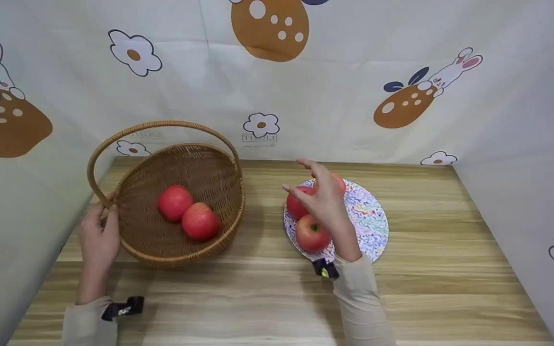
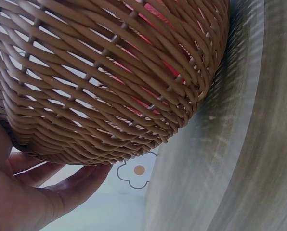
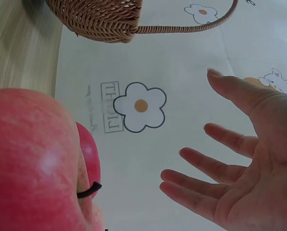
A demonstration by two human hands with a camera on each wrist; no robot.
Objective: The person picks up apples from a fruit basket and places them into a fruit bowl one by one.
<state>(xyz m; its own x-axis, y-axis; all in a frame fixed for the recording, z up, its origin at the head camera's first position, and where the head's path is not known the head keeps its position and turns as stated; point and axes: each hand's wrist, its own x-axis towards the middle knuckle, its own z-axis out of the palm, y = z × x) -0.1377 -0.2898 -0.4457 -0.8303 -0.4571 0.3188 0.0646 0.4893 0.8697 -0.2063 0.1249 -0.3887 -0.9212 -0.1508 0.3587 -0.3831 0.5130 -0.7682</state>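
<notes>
A brown wicker basket point(image 1: 130, 226) with an arched handle point(image 1: 161, 124) stands at the left, tilted so that its inside shows. Two red apples, one point(image 1: 175, 203) touching the other point(image 1: 201, 222), lie in it. My left hand point(image 1: 100, 240) grips the basket's left rim where the handle joins; the left wrist view shows fingers along the outer weave. At the right, a speckled plate point(image 1: 368, 221) bears three apples: a front one point(image 1: 311, 235), a left one point(image 1: 296, 204) and a back one point(image 1: 339, 183). Above them hovers my right hand point(image 1: 327, 202), fingers spread, holding nothing.
A pale printed cloth point(image 1: 334, 96) with rabbits and flowers walls the wooden table point(image 1: 440, 259) at the back and both sides. Close behind the basket and the plate runs the back cloth. The left cloth is near my left hand.
</notes>
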